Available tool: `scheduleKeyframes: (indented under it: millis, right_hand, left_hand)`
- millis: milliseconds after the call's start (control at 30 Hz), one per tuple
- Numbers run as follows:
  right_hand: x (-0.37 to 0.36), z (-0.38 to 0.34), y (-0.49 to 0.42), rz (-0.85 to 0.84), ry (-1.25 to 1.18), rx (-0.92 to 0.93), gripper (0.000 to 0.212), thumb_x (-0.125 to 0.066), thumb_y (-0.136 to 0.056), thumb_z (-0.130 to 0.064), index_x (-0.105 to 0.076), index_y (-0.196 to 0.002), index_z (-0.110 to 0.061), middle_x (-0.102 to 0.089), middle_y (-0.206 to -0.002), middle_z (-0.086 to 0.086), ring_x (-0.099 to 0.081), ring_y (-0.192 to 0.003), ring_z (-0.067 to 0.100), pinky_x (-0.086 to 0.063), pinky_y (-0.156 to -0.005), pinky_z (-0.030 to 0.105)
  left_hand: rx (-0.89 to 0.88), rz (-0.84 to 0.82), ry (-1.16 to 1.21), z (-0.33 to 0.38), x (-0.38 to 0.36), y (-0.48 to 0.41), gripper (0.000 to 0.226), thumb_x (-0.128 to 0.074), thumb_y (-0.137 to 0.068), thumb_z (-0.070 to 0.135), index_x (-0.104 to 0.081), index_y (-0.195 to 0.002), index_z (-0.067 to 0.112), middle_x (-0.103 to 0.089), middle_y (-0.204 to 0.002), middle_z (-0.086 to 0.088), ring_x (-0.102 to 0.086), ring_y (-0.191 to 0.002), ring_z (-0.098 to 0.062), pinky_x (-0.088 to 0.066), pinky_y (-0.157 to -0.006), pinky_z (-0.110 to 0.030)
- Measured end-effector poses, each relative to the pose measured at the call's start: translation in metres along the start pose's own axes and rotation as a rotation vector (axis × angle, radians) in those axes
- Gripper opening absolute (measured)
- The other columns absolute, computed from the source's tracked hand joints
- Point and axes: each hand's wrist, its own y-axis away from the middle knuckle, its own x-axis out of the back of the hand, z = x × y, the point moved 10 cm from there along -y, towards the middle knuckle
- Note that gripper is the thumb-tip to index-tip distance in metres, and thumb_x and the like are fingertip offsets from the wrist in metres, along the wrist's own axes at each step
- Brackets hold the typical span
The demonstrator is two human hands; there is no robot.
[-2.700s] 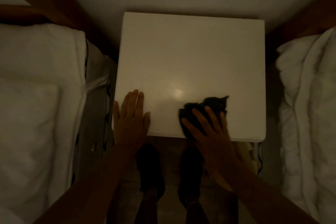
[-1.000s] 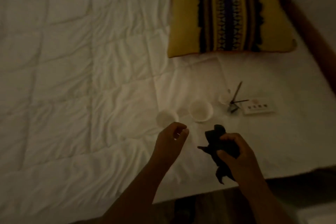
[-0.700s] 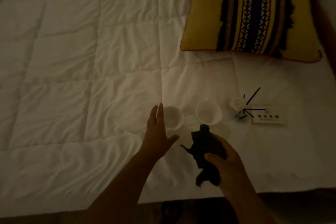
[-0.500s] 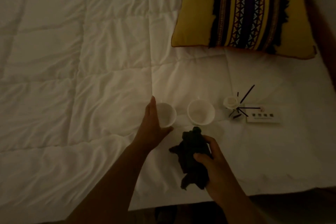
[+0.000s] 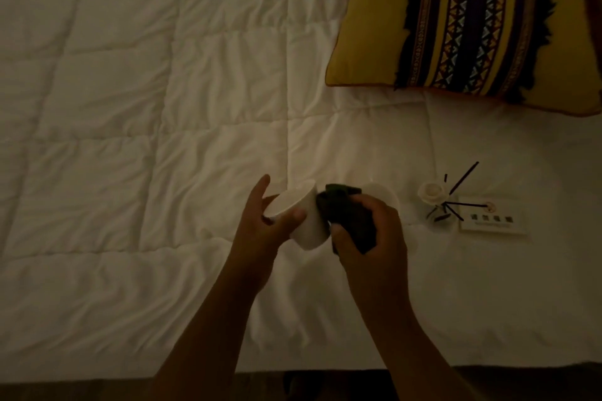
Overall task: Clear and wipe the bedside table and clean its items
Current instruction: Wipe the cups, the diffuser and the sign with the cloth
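Note:
My left hand (image 5: 260, 225) grips a white cup (image 5: 301, 216), lifted off the bed and tilted with its mouth toward the upper left. My right hand (image 5: 371, 231) is closed on a dark cloth (image 5: 347, 215) that presses against the cup's right side. A second white cup (image 5: 381, 194) stands on the bed just behind my right hand, partly hidden. To the right lie a small reed diffuser bottle (image 5: 435, 197) with dark sticks and a white card (image 5: 492, 220) with printed characters. The bedside table is out of view.
A white quilted duvet (image 5: 146, 140) covers the bed across most of the view. A yellow cushion (image 5: 462, 19) with dark patterned stripes lies at the upper right. The bed's near edge runs along the bottom, with dark floor (image 5: 97, 391) below.
I turned from the table to the bed. My left hand reached the left cup, closed on it and lifted it. My right hand brought the cloth up against the cup.

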Motion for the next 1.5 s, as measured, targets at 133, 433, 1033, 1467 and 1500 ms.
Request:
scheduleKeyframes:
  millis: [133,433,1033,1467,1500]
  right_hand:
    - [-0.02,-0.027,-0.015,-0.056,-0.086,0.021,0.032,-0.06,-0.088,-0.026,-0.054,-0.119,-0.028,-0.052,-0.122,-0.006,-0.056,-0.109,0.007,-0.056,-0.089,0.036]
    - [-0.048,-0.051,0.008,-0.223,-0.163,0.13,0.045,-0.056,-0.094,-0.012,-0.053,-0.132,-0.037,-0.06,-0.129,-0.017,-0.059,-0.116,0.006,-0.055,-0.094,0.039]
    - [-0.046,-0.068,0.022,-0.209,-0.13,0.188,0.035,-0.055,-0.088,-0.013,-0.067,-0.116,-0.031,-0.047,-0.142,-0.018,-0.061,-0.117,0.022,-0.054,-0.094,0.046]
    - [-0.05,-0.038,-0.017,-0.268,-0.553,-0.23,0.037,-0.051,-0.089,-0.007,-0.072,-0.11,-0.03,-0.072,-0.114,-0.005,-0.066,-0.109,0.021,-0.051,-0.096,0.055]
    - [-0.048,-0.039,-0.016,-0.248,-0.545,-0.224,0.038,-0.05,-0.09,-0.006,-0.071,-0.112,-0.029,-0.072,-0.115,-0.005,-0.066,-0.11,0.022,-0.05,-0.096,0.058]
  left_hand:
    - [0.023,-0.051,0.289,0.006,-0.004,0.013,0.09,-0.076,-0.067,0.043,-0.037,-0.145,0.022,-0.055,-0.132,-0.01,-0.062,-0.117,-0.028,-0.054,-0.093,-0.049]
    - [-0.036,-0.038,0.419,0.028,0.003,0.015,0.066,-0.064,-0.081,0.044,-0.048,-0.126,-0.003,-0.055,-0.123,-0.027,-0.055,-0.106,-0.043,-0.051,-0.083,-0.047]
    - [0.051,-0.007,0.505,0.025,-0.019,0.023,0.069,-0.052,-0.086,0.046,-0.047,-0.133,-0.004,-0.051,-0.133,-0.034,-0.051,-0.125,-0.045,-0.038,-0.107,-0.055]
    - [-0.005,-0.139,0.467,0.02,-0.009,0.03,0.07,-0.065,-0.071,0.05,-0.051,-0.129,0.012,-0.068,-0.117,-0.011,-0.066,-0.105,-0.027,-0.057,-0.08,-0.039]
    - [-0.002,-0.143,0.468,0.018,-0.009,0.03,0.068,-0.066,-0.069,0.05,-0.053,-0.126,0.015,-0.07,-0.112,-0.006,-0.068,-0.101,-0.024,-0.057,-0.078,-0.036]
